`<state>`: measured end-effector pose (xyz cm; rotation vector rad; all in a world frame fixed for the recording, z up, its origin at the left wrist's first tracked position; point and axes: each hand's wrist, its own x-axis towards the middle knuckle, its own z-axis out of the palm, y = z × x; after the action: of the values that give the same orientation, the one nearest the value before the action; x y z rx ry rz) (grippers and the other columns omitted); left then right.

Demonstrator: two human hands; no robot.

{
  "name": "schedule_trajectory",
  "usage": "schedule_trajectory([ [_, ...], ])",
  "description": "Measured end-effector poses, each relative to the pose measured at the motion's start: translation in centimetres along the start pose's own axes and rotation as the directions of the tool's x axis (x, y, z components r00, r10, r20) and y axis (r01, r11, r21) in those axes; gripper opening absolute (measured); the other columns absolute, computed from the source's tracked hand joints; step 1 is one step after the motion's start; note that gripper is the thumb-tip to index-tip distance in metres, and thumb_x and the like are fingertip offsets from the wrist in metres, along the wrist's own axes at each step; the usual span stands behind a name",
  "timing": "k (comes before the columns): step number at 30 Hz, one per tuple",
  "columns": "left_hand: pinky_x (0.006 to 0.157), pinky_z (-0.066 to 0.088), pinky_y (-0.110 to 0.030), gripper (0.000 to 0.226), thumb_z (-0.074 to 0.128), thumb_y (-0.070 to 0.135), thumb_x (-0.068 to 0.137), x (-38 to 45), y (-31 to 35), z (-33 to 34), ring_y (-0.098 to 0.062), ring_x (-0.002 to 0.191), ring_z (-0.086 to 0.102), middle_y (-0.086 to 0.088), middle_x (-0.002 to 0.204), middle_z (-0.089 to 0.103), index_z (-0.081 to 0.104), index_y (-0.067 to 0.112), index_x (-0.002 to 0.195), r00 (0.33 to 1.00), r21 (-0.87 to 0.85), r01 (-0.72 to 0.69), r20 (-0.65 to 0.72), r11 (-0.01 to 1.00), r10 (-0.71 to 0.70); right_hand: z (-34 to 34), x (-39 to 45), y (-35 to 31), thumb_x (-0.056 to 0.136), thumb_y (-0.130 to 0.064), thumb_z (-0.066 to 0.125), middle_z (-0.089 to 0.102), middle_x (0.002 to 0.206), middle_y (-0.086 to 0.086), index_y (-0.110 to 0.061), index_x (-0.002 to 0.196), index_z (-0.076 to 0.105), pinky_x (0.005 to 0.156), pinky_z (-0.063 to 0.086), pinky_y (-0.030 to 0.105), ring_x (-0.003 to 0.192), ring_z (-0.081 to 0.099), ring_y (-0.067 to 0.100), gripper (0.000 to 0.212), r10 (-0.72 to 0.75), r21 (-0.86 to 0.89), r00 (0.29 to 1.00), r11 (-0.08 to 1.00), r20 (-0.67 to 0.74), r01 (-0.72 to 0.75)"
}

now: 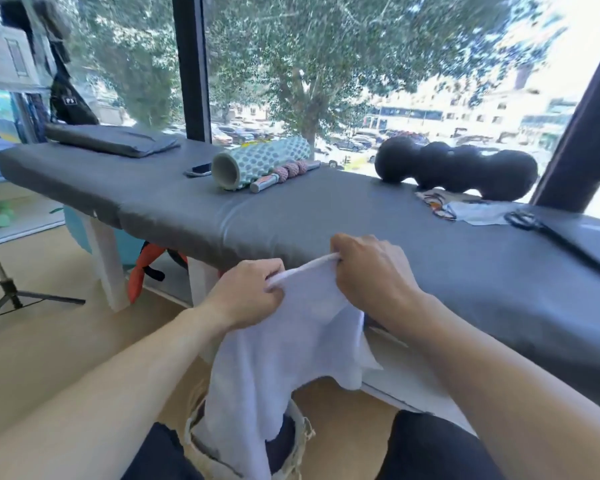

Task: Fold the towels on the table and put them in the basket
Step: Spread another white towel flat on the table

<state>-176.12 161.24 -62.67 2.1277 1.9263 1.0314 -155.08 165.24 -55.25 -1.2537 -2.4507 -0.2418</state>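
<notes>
White cloth towel point(284, 344) hangs in the air in front of the padded grey table point(326, 216), held up by its top edge between both hands and not lying on the table at all. Left hand point(248, 294) pinches one part of that edge with curled fingers and thumb; right hand point(368, 268) grips the edge a little higher, its fingers closed around a bunched bit of the hem, so the short stretch of edge between the two hands runs upward toward the right hand. Below both hands the towel drops in loose folds, and its lower end falls onto a woven beige basket with a dark inside point(291, 441), which sits directly beneath the left hand, between the person's dark-clad knees. Whether the towel's end lies inside the basket or only across its rim cannot be told. Well beyond the hands, on the far side of the table, lie a teal-patterned foam roller point(260, 161), a stick roller with pink balls point(284, 174) touching it, and a dark phone point(200, 169) just beside the roller's open end. Beyond the right hand sits a black lumpy four-ball foam roller point(458, 168), with black scissors point(523, 220) further out to that side
</notes>
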Motion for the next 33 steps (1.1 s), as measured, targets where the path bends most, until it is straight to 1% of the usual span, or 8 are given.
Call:
schedule_trajectory([
  [4, 0.062, 0.045, -0.037, 0.005, 0.052, 0.026, 0.074, 1.4, 0.8, -0.1, -0.024, 0.073, 0.055, 0.005, 0.076, 0.051, 0.049, 0.027, 0.069, 0.997, 0.133, -0.05, -0.056, 0.99, 0.058, -2.9, -1.1, 3.1, 0.076, -0.002, 0.046, 0.049, 0.069, -0.001, -0.017, 0.085, 0.055, 0.054, 0.03, 0.034, 0.069, 0.051, 0.032, 0.019, 0.075, -0.032, 0.997, 0.997, -0.036, -0.076],
  [9, 0.066, 0.049, -0.038, 0.01, 0.053, 0.021, 0.079, 2.9, 0.5, -1.2, -0.025, 0.081, 0.059, 0.006, 0.079, 0.056, 0.053, 0.023, 0.069, 0.999, 0.231, -0.017, 0.052, 0.973, 0.005, -6.4, -1.7, 7.5, 0.077, -0.003, 0.047, 0.054, 0.076, 0.001, -0.02, 0.082, 0.059, 0.054, 0.033, 0.033, 0.076, 0.056, 0.032, 0.021, 0.162, -0.144, 0.984, 0.975, -0.074, -0.172],
  [13, 0.06, 0.045, -0.034, 0.012, 0.053, 0.014, 0.081, 3.8, 0.0, -1.8, -0.027, 0.077, 0.058, 0.005, 0.075, 0.061, 0.056, 0.018, 0.071, 0.997, 0.283, 0.076, -0.016, 0.956, -0.075, -9.6, -1.9, 11.2, 0.082, -0.009, 0.05, 0.049, 0.078, -0.002, -0.022, 0.082, 0.058, 0.055, 0.035, 0.031, 0.064, 0.048, 0.019, 0.015, 0.269, -0.223, 0.96, 0.933, -0.084, -0.281],
  [16, 0.057, 0.042, -0.032, 0.014, 0.053, 0.014, 0.082, 4.8, -0.2, -2.6, -0.022, 0.075, 0.058, 0.007, 0.076, 0.063, 0.06, 0.023, 0.073, 0.987, 0.328, 0.157, -0.02, 0.931, -0.159, -11.0, -1.1, 14.2, 0.085, -0.018, 0.049, 0.056, 0.083, 0.0, -0.024, 0.089, 0.061, 0.059, 0.043, 0.031, 0.073, 0.059, 0.024, 0.014, 0.367, -0.305, 0.93, 0.885, -0.008, -0.352],
  [20, 0.063, 0.046, -0.031, 0.017, 0.059, 0.015, 0.08, 6.5, -1.3, -3.9, -0.022, 0.078, 0.064, 0.006, 0.073, 0.067, 0.064, 0.027, 0.069, 0.957, 0.175, 0.23, 0.135, 0.957, -0.255, -11.3, 0.0, 18.2, 0.086, -0.018, 0.047, 0.058, 0.08, -0.005, -0.022, 0.087, 0.061, 0.055, 0.036, 0.026, 0.067, 0.054, 0.016, 0.015, 0.433, -0.425, 0.901, 0.822, 0.033, -0.379],
  [23, 0.068, 0.045, -0.027, 0.007, 0.074, 0.025, 0.088, 7.6, -1.5, -5.2, -0.01, 0.078, 0.065, 0.005, 0.081, 0.074, 0.077, 0.027, 0.082, 0.946, -0.02, 0.243, 0.226, 0.97, -0.233, -10.3, 0.3, 20.6, 0.09, -0.024, 0.047, 0.053, 0.078, -0.007, -0.023, 0.092, 0.061, 0.059, 0.037, 0.028, 0.07, 0.054, 0.018, 0.014, 0.479, -0.461, 0.877, 0.787, 0.036, -0.41],
  [28, 0.065, 0.045, -0.024, 0.005, 0.076, 0.019, 0.089, 10.0, -3.1, -4.8, -0.012, 0.077, 0.065, -0.003, 0.086, 0.076, 0.078, 0.017, 0.085, 0.955, -0.073, 0.284, 0.114, 0.956, -0.275, -6.0, 1.0, 24.0, 0.086, -0.018, 0.041, 0.051, 0.083, -0.005, -0.023, 0.09, 0.057, 0.071, 0.044, 0.035, 0.082, 0.056, 0.025, 0.017, 0.542, -0.457, 0.829, 0.778, 0.14, -0.431],
  [33, 0.058, 0.043, -0.029, 0.017, 0.089, 0.03, 0.074, 13.2, -4.9, -4.5, -0.018, 0.075, 0.065, 0.0, 0.074, 0.073, 0.077, 0.019, 0.069, 0.935, -0.017, 0.355, 0.016, 0.935, -0.355, -3.4, 1.4, 25.5, 0.079, -0.015, 0.052, 0.064, 0.085, -0.009, -0.025, 0.089, 0.069, 0.064, 0.047, 0.03, 0.081, 0.062, 0.019, 0.022, 0.597, -0.464, 0.754, 0.769, 0.274, -0.44],
])
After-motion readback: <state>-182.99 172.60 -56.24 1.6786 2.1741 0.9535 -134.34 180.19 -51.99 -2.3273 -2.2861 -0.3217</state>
